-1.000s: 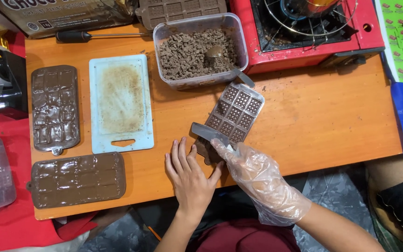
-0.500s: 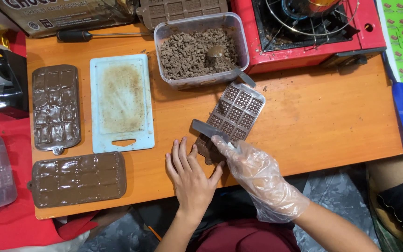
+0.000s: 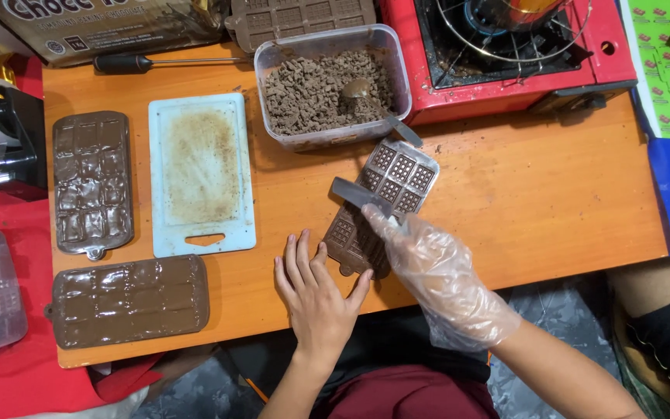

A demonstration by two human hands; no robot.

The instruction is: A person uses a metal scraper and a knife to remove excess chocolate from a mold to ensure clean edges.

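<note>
A brown chocolate bar mould (image 3: 391,182) lies tilted on the orange table (image 3: 537,202). My right hand (image 3: 436,275), in a clear plastic glove, holds a flat metal scraper (image 3: 354,192) across the mould's middle. My bare left hand (image 3: 316,291) rests flat on the table, fingers spread, touching the mould's near left end. Just beyond the mould stands a clear tub of chopped chocolate (image 3: 327,89) with a spoon (image 3: 374,105) in it.
A white cutting board (image 3: 199,174) lies to the left. Two filled chocolate moulds (image 3: 91,182) (image 3: 129,301) sit at the left edge. A red portable gas stove (image 3: 517,50) stands at the back right. A tape dispenser (image 3: 9,136) and a knife (image 3: 157,62) sit at the back left.
The scraper has slid a little farther up the mould. My left hand stays in the same spot.
</note>
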